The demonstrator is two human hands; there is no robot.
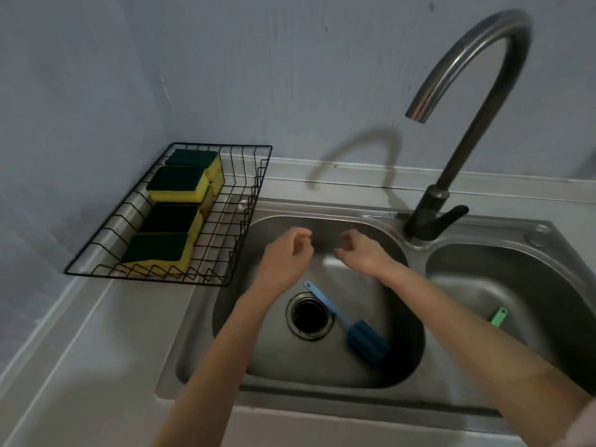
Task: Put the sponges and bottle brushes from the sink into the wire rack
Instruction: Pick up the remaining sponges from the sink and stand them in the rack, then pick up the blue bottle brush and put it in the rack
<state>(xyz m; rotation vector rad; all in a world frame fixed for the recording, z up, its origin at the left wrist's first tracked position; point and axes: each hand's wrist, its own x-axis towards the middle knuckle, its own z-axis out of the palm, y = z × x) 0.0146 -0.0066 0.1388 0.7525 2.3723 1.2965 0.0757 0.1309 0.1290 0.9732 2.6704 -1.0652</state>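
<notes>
**Both hands empty over the left basin, sponges racked, brushes still in the sink**

My left hand [287, 253] hangs above the back of the left basin [232, 317], fingers loosely curled inward and holding nothing. My right hand [361, 251] is just beside it at 3 o'clock, also loosely curled with thumb and fingertips near each other, and empty. The two hands are close but apart, with the basin's rear wall showing between them.

Below my hands, at 6 o'clock from them, the blue bottle brush [348, 324] lies on the basin floor. Its thin handle end sits near my left wrist and crosses the edge of the drain [308, 316], while its dark blue foam head points toward 5 o'clock, near the basin's right wall.

In the right basin [516, 285], at 3 o'clock from the drain, a green handle [499, 316] pokes out past my right forearm; the rest of it is hidden.

The wire rack [245, 201] sits on the counter at 10 o'clock from my hands, its right edge overhanging the sink rim. Four green-and-yellow sponges [179, 183] lie in a row along its left side, touching one another.

The faucet [451, 175] rises at 2 o'clock, its spout arching back over the left basin.
</notes>
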